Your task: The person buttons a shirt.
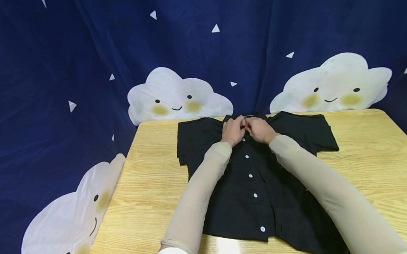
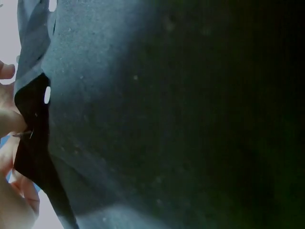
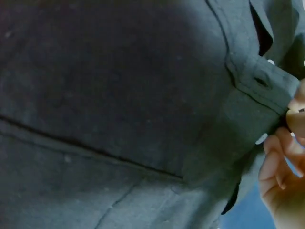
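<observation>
I see one black shirt (image 1: pixel 231 208) | two hands (image 1: pixel 232 131) | five white buttons (image 1: pixel 263 229) showing | three smiling clouds (image 1: pixel 172 91) | one counter (image 1: pixel 150 179)

A: How is the head view lit?

B: Brightly and fairly evenly. A white glare patch sits low on the pale yellow, wood-grained table (image 1: pixel 151 187), while the navy cloth backdrop (image 1: pixel 182 37) looks darker toward the left.

A: And the left wrist view?

B: Dim and grainy. The black short-sleeved cloth shirt (image 2: pixel 86 105) sinks to near-black at right, and patches along the left edge blow out white.

A: The right wrist view?

B: Murky, bluish and soft, with deep shade toward the upper left.
</observation>
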{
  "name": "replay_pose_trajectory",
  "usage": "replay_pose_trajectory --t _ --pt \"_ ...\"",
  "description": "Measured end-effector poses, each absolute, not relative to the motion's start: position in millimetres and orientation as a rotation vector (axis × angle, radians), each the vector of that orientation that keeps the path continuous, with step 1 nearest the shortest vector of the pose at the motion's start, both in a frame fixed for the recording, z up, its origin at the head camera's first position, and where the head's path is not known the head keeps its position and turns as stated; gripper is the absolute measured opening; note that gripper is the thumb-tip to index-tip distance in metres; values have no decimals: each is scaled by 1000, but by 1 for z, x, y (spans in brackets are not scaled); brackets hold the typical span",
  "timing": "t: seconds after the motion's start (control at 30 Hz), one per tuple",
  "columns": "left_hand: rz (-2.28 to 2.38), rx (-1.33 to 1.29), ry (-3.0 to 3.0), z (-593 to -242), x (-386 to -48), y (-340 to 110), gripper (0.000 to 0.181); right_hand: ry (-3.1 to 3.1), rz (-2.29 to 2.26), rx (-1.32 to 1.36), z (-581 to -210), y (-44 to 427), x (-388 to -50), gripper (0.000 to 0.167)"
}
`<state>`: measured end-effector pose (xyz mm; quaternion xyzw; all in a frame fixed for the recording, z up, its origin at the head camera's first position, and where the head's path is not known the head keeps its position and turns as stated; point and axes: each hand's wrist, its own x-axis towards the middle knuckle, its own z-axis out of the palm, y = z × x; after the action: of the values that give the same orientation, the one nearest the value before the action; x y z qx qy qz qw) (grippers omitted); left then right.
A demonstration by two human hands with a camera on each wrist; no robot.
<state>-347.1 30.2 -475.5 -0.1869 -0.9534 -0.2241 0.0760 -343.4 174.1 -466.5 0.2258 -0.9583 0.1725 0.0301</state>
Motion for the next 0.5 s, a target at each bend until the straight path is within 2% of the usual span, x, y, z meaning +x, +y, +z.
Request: replay_pose_trajectory --t 0.27,0.5 --pt "-628 -603 -2827 -476 -346 33 15 -2978 569 718 -462 175 -347 10" --pt "-506 -647 -2817 -477 -346 35 12 -3107 640 620 -453 173 -348 12"
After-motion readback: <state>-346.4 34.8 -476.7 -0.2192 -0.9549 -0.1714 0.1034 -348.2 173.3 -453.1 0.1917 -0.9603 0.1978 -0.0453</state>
